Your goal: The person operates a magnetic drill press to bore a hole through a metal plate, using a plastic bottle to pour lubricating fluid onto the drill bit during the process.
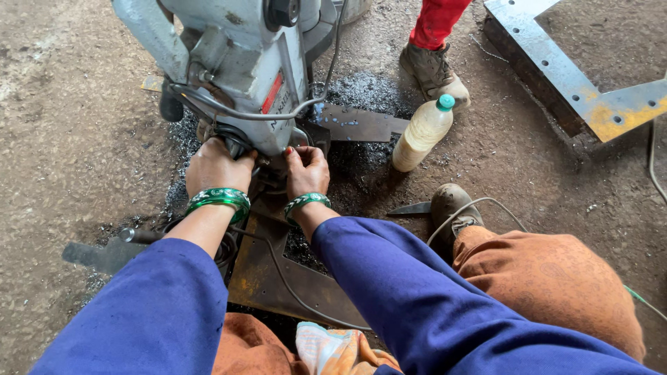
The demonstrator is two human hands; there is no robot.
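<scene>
While the left hand grips a black knob low on the grey drill machine, the right hand clasps its base, which sits on a steel plate on the floor. Best keep both grips firm and fingers off the cutter; a plastic bottle stands near.

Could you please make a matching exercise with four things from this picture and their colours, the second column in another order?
Things:
1. bangles
2. bottle cap
3. sleeves
4. trouser leg of the other person

Colours:
A. red
B. blue
C. green
D. teal

Pairs: 1-C, 2-D, 3-B, 4-A
</scene>
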